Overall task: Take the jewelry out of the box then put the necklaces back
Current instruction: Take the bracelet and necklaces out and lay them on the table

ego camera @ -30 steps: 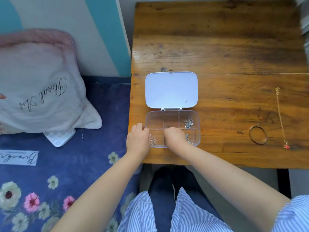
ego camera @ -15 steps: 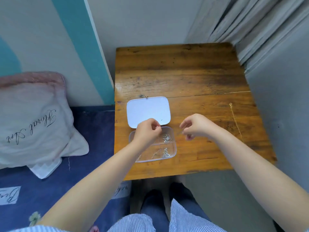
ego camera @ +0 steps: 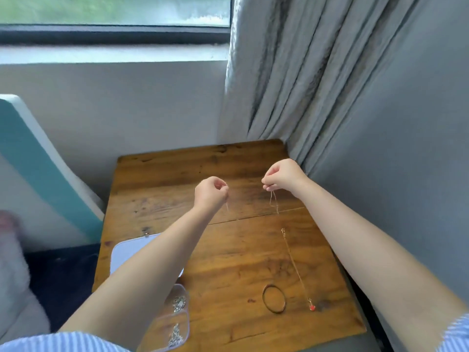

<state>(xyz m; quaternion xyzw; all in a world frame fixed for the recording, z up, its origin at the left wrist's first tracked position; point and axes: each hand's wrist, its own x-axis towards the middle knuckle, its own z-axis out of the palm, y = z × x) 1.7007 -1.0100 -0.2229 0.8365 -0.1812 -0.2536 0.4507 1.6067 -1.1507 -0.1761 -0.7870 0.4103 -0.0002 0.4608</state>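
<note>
My left hand (ego camera: 212,193) and my right hand (ego camera: 283,177) are raised above the wooden table (ego camera: 228,250), each pinching one end of a thin silver necklace (ego camera: 273,202) whose fine chain hangs down between them. The clear jewelry box (ego camera: 181,323) lies open at the table's near left, its white lid (ego camera: 127,252) flat behind it and partly hidden by my left forearm. Silver pieces (ego camera: 179,303) remain in its right compartments. A gold necklace with a red pendant (ego camera: 295,268) and a bangle (ego camera: 274,298) lie on the table to the right.
Grey curtains (ego camera: 317,85) hang at the table's far right corner, close to my right hand. A window (ego camera: 114,19) and white wall stand behind the table. A teal and white panel (ego camera: 38,158) leans at the left.
Both hands have lifted from the box to above the far half of the table and spread apart, drawing a thin necklace out. My view has tilted upward, showing window and curtain.
</note>
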